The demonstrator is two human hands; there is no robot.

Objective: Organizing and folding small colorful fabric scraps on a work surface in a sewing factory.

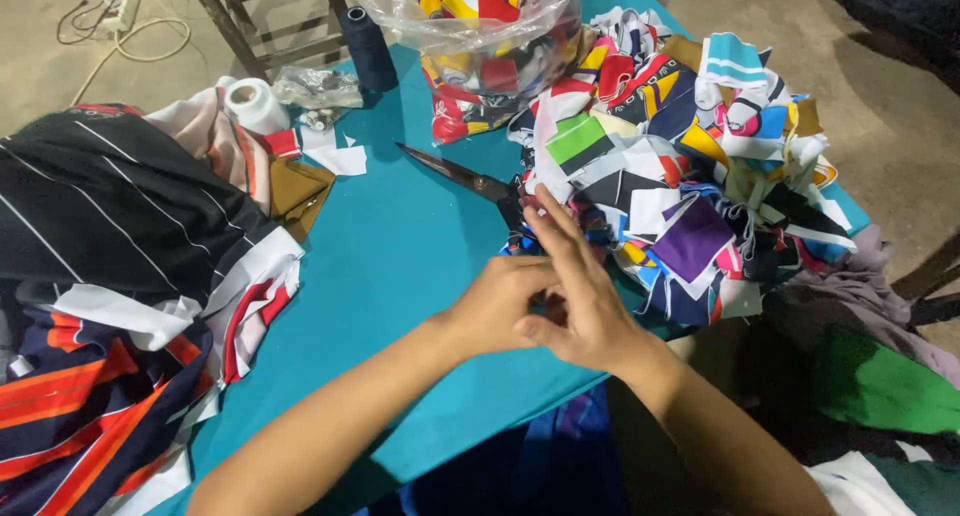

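My left hand [497,304] and my right hand [575,294] meet over the teal cloth-covered table [400,246], fingers pinched together around something too small to make out. The right hand's fingers stretch toward a big heap of multicoloured fabric scraps [680,176]. Just beyond the hands, black-handled scissors [462,179] lie on the table, blades pointing to the far left, handles partly under the scraps.
A pile of striped black, navy and orange fabric [110,276] fills the left side. A clear plastic bag of scraps [490,46], a dark thread cone [368,48], a white spool [252,104] and a small plastic packet [318,88] sit at the far edge. More cloth [880,376] hangs at right.
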